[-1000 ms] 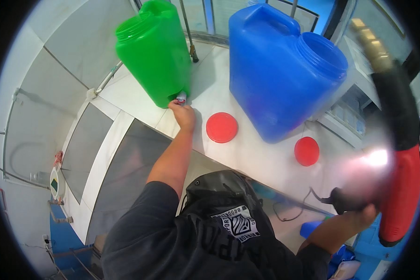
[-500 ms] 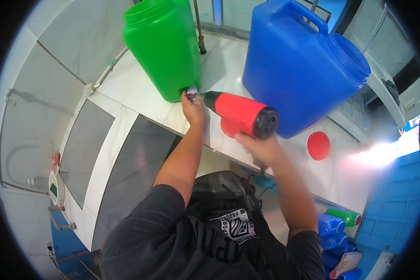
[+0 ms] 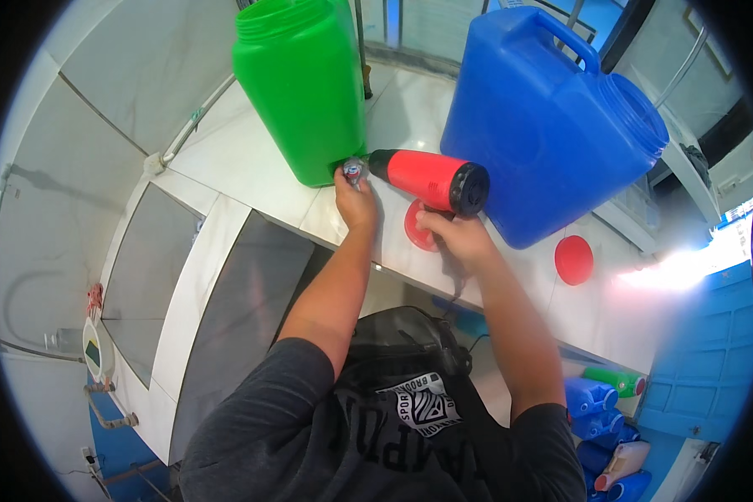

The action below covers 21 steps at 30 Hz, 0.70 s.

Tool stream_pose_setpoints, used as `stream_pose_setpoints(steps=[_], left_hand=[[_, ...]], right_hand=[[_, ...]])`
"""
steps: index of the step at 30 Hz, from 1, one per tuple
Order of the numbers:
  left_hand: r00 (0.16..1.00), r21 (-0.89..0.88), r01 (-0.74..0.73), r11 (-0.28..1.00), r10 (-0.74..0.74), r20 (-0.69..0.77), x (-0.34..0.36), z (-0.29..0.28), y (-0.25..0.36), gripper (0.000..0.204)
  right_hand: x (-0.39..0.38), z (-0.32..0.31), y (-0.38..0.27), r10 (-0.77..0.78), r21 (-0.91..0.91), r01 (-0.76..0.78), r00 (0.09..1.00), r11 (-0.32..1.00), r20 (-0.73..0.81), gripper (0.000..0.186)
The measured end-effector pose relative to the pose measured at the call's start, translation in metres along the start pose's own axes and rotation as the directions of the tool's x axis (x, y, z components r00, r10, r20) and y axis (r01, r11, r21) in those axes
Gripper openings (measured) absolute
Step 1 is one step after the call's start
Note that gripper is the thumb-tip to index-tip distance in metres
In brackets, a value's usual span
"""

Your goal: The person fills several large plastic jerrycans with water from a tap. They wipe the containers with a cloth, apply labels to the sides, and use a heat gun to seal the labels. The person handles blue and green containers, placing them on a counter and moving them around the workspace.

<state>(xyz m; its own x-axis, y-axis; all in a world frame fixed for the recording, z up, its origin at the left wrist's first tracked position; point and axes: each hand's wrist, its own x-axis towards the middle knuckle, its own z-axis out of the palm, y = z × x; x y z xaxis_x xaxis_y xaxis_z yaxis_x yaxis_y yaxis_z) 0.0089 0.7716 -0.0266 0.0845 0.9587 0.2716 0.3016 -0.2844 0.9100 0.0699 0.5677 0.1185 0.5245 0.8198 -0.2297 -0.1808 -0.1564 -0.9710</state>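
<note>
Heat gun [image 3: 424,176], red and cylindrical, points toward smooth green plastic jug [image 3: 301,96].

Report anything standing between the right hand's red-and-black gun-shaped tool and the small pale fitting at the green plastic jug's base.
Nothing visible: the tool points toward the fitting. The left hand holds it from the near side; the round red lid lies off that line.

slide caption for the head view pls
Left hand at the low fitting on a green container, right hand pointing a red heat gun there, blue container at right.
</note>
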Motion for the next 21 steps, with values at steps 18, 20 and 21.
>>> stream_pose_setpoints(steps=[18,20,21], left_hand=[[0.974,-0.312,0.207,0.927,-0.164,0.159,0.015,-0.006,0.0,0.05],[0.925,-0.476,0.378,0.794,-0.346,0.158,0.013,-0.011,0.02,0.055],[0.876,-0.576,0.461,0.675,-0.449,0.175,0.01,-0.012,0.028,0.059]], right_hand=[[-0.019,-0.018,-0.003,0.154,0.09,-0.152,0.988,0.984,-0.016,0.039],[-0.034,-0.028,-0.009,0.119,0.118,-0.118,0.993,0.986,-0.003,0.039],[-0.049,-0.036,-0.017,0.052,0.123,-0.055,0.998,0.991,0.024,0.039]])
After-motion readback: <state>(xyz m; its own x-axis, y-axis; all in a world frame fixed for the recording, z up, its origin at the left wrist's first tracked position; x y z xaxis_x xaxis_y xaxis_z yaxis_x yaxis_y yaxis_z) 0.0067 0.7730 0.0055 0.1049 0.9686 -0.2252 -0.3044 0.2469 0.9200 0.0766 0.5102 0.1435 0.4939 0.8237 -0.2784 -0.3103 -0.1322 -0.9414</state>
